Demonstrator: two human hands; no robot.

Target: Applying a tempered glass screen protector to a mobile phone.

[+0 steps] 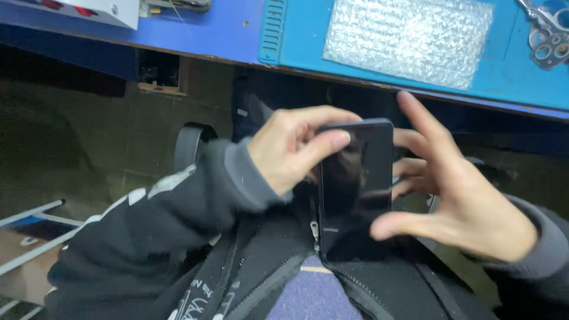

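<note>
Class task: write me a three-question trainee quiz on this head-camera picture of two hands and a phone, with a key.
1. True or false: the left hand touches the dark phone near its top edge.
2. What lies on the blue mat? A) bubble wrap B) a cup C) a book
3. Which hand has its fingers spread beside the phone?

Key
1. True.
2. A: the bubble wrap sheet.
3. The right hand.
</note>
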